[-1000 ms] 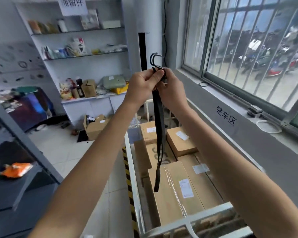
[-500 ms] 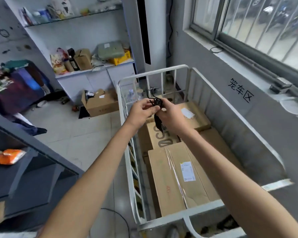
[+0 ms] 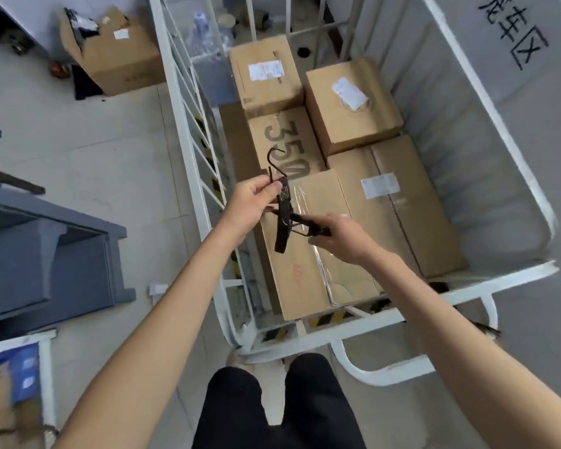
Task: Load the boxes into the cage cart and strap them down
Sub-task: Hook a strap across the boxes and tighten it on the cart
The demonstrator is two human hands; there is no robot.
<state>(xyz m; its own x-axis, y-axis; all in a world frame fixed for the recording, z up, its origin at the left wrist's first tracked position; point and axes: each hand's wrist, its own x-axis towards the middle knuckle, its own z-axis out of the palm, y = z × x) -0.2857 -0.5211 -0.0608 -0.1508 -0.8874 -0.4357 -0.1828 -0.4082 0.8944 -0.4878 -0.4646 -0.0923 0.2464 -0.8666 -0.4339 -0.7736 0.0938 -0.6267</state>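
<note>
Strap (image 3: pixel 283 218), frame centre: limp, light webbing with stiff hook (image 3: pixel 274 163); left hand (image 3: pixel 251 205) and right hand (image 3: pixel 337 236) pinch it; best held near hook.

In the white metal cage cart (image 3: pixel 499 277) lie brown cardboard boxes (image 3: pixel 399 205); a black hooked strap (image 3: pixel 284 215) is above those by its left edge. An open brown carton (image 3: pixel 123 59) stands left of its far-left corner.

Both your arms reach forward, forearms bare. Left hand (image 3: pixel 253 202) pinches the strap (image 3: pixel 281 236); right hand (image 3: pixel 339 236) grips it, fingers curled.
</note>
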